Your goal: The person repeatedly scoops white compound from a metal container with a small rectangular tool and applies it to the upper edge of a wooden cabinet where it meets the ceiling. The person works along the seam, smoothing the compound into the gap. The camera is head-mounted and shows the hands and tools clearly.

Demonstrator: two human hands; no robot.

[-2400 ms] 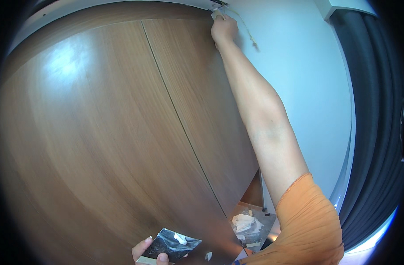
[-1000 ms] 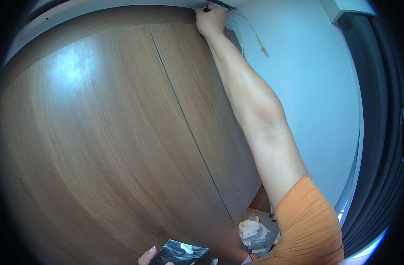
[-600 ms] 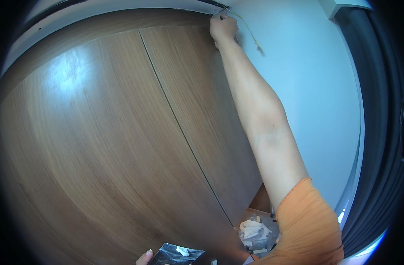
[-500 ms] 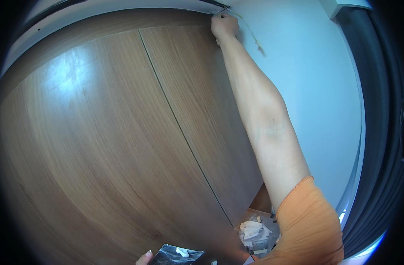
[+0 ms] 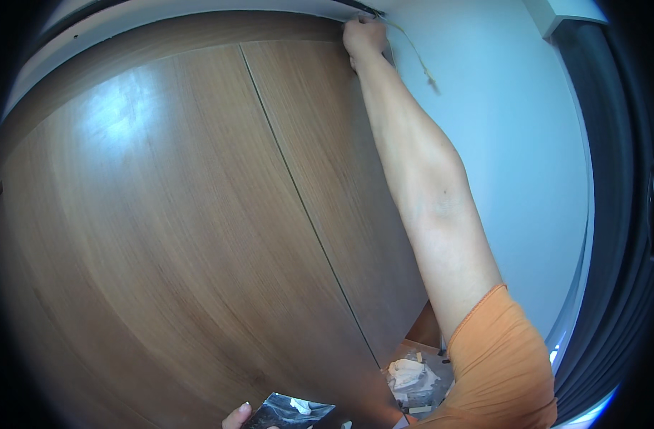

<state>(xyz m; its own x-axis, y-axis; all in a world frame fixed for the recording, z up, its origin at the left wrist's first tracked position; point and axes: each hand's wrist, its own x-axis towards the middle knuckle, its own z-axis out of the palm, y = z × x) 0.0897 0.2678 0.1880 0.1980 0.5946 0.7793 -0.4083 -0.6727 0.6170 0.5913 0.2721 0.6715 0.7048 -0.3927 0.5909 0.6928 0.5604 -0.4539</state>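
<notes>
1. So, smooth wood-grain panels sweep across, glossy up high.
2. Down low, the left hand, fingers pinching a flat, dark, straight-edged plate bearing lumpy white paste!
3. Up at the panels' top corner, the right hand, fingers curled; what they grip, I cannot tell.
4. A thin, frayed cord dangles against the smooth wall.
5. Far right, a dark fabric curtain hangs in folds.

Room: looks domestic
Landmark: tall brown wood-grain panelling
Far right of panelling: long dark pleated fabric curtain
</notes>
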